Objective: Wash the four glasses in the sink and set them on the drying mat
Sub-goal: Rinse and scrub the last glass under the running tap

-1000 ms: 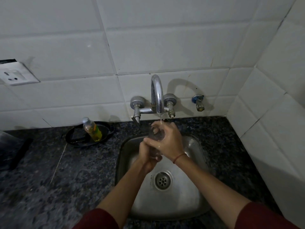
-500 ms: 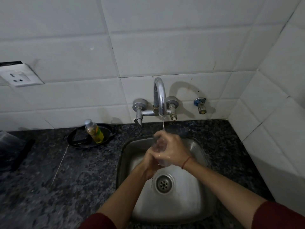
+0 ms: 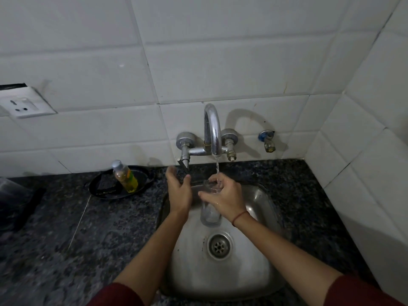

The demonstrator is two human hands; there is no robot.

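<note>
At a small steel sink (image 3: 261,209) set into a dark speckled counter (image 3: 66,235), we see a clear glass (image 3: 209,215) held under a thin stream of water (image 3: 217,166) falling from a curved chrome tap (image 3: 213,129). The right hand (image 3: 226,196) has the glass, with fingers curled round its upper part and thumb across the near side. The rim sits up inside the grip just under the stream. The thick base hangs clear below the palm, above the drain (image 3: 219,246). The glass is tilted, its mouth angled away from us toward the spout. A red thread (image 3: 240,217) circles that wrist.

The left hand (image 3: 178,191) is apart from the glass, raised over the back-left edge of the sink. Its fingers are nearly straight and its thumb is spread, and it holds nothing that we can make out. The tap's left lever (image 3: 184,165) points down into the gap between thumb and fingers. In this dim view we cannot tell whether skin meets metal.

To the left, a small bottle (image 3: 125,176) of yellow-green liquid stands in a shallow black dish (image 3: 103,192) against the white tiled wall (image 3: 220,62). A wall socket (image 3: 24,106) is mounted higher up at the far left, and a small blue-capped valve (image 3: 267,141) sits on the wall to the right of the tap.
</note>
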